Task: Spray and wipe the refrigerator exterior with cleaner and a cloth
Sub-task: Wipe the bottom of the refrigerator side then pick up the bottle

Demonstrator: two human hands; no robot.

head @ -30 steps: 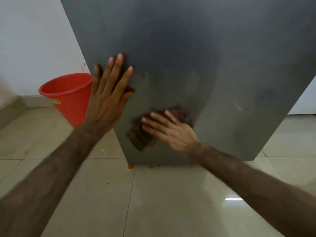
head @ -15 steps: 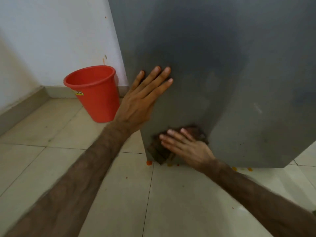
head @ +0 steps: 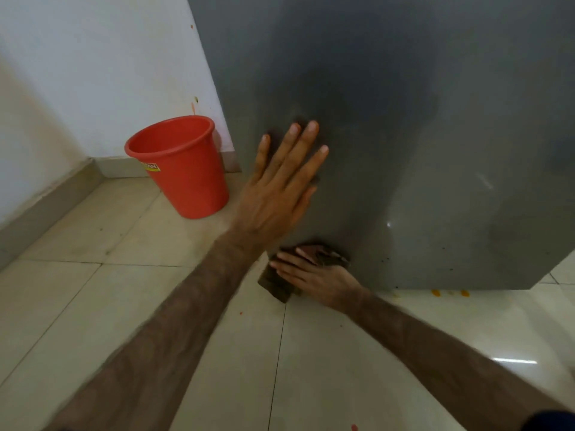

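Pale glossy floor tiles (head: 93, 306), white wall (head: 109, 57) with a low skirting at left. Grey fridge (head: 420, 135) fills the upper right of the head view, standing on the floor; its bottom edge shows at right.

Left hand (head: 277, 194): flat against the fridge side near its left corner, fingers straight and slightly spread, pointing up. Palm on the metal, holding nothing. Grip open.

Right hand (head: 314, 275): low down at the fridge's bottom corner, just under the left hand. Fingers extended leftward, pressing a dark brown cloth (head: 280, 284) against the panel. Cloth bunched above the fingers and hanging past them on the lower left, its corner just over the floor. Grip reads as flat pressing, fingers mostly straight; whether the thumb pinches the cloth cannot be told, as it is hidden.

Both forearms bare, reaching in from the bottom of the view; a dark sleeve edge at the lower right corner.

Red bucket (head: 183, 169): upright on the floor to the left of the fridge, near the wall, close to the fridge's back corner, apart from both hands. Small yellow label under its rim; text too small to read.

Orange spots (head: 451, 293) on the floor along the fridge's bottom edge at right; a few red specks on the tiles nearer the camera. Small orange marks on the wall above the bucket. Dark specks on the lower fridge panel, right of the cloth.
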